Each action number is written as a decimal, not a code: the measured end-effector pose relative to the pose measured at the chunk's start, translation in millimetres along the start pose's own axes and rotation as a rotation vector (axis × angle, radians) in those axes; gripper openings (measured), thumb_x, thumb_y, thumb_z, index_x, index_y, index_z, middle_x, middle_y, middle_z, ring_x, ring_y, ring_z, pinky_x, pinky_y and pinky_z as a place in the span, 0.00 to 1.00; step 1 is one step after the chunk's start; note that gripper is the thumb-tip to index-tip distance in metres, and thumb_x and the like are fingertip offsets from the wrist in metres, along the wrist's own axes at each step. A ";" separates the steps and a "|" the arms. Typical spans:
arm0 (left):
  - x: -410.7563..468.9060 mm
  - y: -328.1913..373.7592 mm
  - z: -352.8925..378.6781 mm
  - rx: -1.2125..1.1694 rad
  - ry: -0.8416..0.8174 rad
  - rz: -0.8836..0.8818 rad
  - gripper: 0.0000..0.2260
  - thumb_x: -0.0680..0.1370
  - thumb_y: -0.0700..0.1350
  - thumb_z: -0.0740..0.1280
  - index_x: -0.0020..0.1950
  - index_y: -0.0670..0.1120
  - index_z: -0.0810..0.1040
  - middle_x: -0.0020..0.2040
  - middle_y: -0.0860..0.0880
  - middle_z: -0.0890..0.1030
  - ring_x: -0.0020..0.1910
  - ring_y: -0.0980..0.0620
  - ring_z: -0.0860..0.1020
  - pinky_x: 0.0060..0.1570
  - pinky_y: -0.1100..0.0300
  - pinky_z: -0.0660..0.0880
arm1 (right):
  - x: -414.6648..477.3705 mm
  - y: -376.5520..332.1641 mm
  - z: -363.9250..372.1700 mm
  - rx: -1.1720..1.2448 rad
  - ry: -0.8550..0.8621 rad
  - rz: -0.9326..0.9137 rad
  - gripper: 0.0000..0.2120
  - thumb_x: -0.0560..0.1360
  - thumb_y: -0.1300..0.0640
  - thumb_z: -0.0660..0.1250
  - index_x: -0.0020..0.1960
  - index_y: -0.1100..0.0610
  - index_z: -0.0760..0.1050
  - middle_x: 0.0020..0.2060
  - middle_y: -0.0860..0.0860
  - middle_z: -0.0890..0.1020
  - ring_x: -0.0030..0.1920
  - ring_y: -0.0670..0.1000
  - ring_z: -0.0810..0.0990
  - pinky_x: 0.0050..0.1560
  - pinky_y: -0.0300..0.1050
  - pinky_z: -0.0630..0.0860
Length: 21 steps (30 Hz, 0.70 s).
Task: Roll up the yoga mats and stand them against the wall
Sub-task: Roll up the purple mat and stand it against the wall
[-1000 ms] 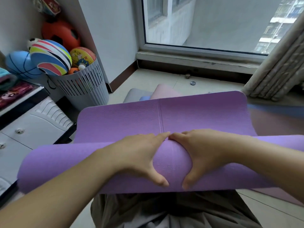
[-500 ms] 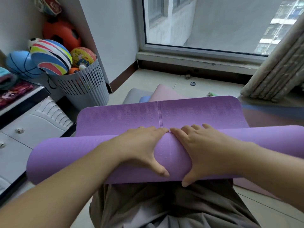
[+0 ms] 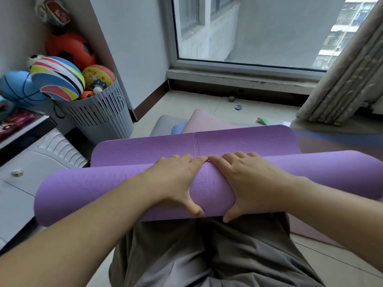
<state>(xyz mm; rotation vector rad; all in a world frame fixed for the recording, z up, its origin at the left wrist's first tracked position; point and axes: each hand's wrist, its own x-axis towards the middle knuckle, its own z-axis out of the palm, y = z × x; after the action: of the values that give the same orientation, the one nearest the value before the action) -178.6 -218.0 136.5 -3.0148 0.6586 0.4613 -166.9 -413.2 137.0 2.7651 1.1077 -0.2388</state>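
Note:
A purple yoga mat lies across the floor in front of my knees, most of it wound into a thick roll (image 3: pixel 93 193). A short flat stretch (image 3: pixel 244 141) remains beyond the roll. My left hand (image 3: pixel 176 183) and my right hand (image 3: pixel 250 183) sit side by side at the roll's middle. Their fingers drape over the top and their thumbs hook its near side. Pink (image 3: pixel 207 121), blue (image 3: pixel 178 128) and grey (image 3: pixel 163 125) mats lie flat under the far end.
A slatted white basket (image 3: pixel 99 117) full of balls stands at the left by the wall. A white cabinet (image 3: pixel 31 172) is close on the left. A curtain (image 3: pixel 342 79) hangs at the right below the window. A small ring (image 3: pixel 238 107) and a green item (image 3: pixel 263 120) lie on the tiles.
The roll has moved away from me toward the window and grown thicker. The flat part of the purple mat is shorter. Both hands stayed on the roll's middle.

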 end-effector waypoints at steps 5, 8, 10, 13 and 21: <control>-1.1 3.9 -23.0 0.051 -0.059 -0.006 0.47 0.62 0.70 0.70 0.73 0.54 0.55 0.58 0.50 0.73 0.57 0.46 0.75 0.54 0.52 0.73 | 6.0 11.3 -21.8 0.147 -0.022 -0.022 0.53 0.55 0.28 0.73 0.72 0.48 0.58 0.60 0.46 0.73 0.57 0.51 0.73 0.56 0.48 0.73; -10.6 8.3 -25.7 0.021 -0.114 0.023 0.43 0.62 0.70 0.71 0.70 0.55 0.59 0.56 0.51 0.75 0.55 0.48 0.76 0.52 0.54 0.73 | -5.3 7.5 -24.9 0.185 -0.058 -0.061 0.51 0.55 0.28 0.73 0.71 0.47 0.59 0.60 0.44 0.74 0.57 0.49 0.74 0.54 0.44 0.71; -15.6 9.8 -17.1 -0.094 -0.204 0.040 0.43 0.61 0.69 0.72 0.69 0.57 0.60 0.56 0.53 0.76 0.54 0.50 0.76 0.54 0.53 0.74 | -9.0 -0.3 -18.8 0.185 -0.107 -0.076 0.50 0.54 0.28 0.74 0.69 0.47 0.61 0.57 0.45 0.75 0.55 0.49 0.75 0.54 0.45 0.73; -18.8 6.1 -13.8 -0.238 -0.248 0.006 0.41 0.62 0.68 0.73 0.70 0.60 0.60 0.58 0.57 0.75 0.56 0.54 0.74 0.57 0.53 0.73 | -1.2 -2.1 -15.8 0.235 -0.183 -0.048 0.48 0.54 0.29 0.75 0.67 0.47 0.62 0.56 0.45 0.76 0.54 0.50 0.75 0.56 0.48 0.74; -25.4 22.0 -5.5 0.163 -0.120 -0.074 0.52 0.64 0.71 0.68 0.77 0.47 0.49 0.68 0.46 0.66 0.66 0.43 0.67 0.67 0.40 0.62 | 32.1 13.6 -30.7 0.436 -0.459 0.008 0.45 0.58 0.36 0.78 0.69 0.44 0.62 0.58 0.40 0.74 0.56 0.46 0.74 0.59 0.45 0.71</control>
<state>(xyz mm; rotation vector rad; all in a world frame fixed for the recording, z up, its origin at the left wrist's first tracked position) -208.1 -228.2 150.0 -2.8214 0.5465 0.5516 -131.7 -395.3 161.5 2.8288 1.0107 -1.1708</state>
